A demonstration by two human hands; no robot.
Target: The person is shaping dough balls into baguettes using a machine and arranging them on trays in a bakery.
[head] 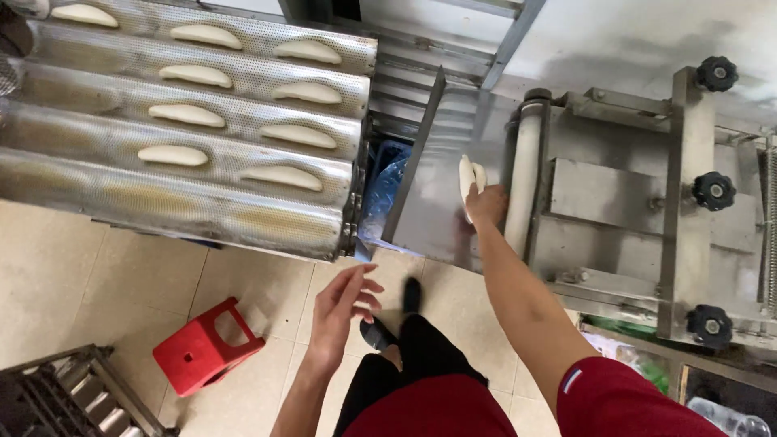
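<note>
My right hand (486,204) reaches out to the steel chute of a dough machine (615,194) and grips a pale, elongated dough piece (468,180) beside the white roller (524,174). My left hand (344,306) hangs free over the floor, fingers spread and holding nothing. To the left sits a perforated, wavy metal baking tray (121,190) with several shaped dough pieces (172,155) lying in its grooves; the nearest groove has none.
A red plastic stool (202,348) stands on the tiled floor at lower left, beside a metal rack (73,400). Blue plastic (387,182) shows in the gap between tray and machine. Black knobs (714,191) line the machine's right frame.
</note>
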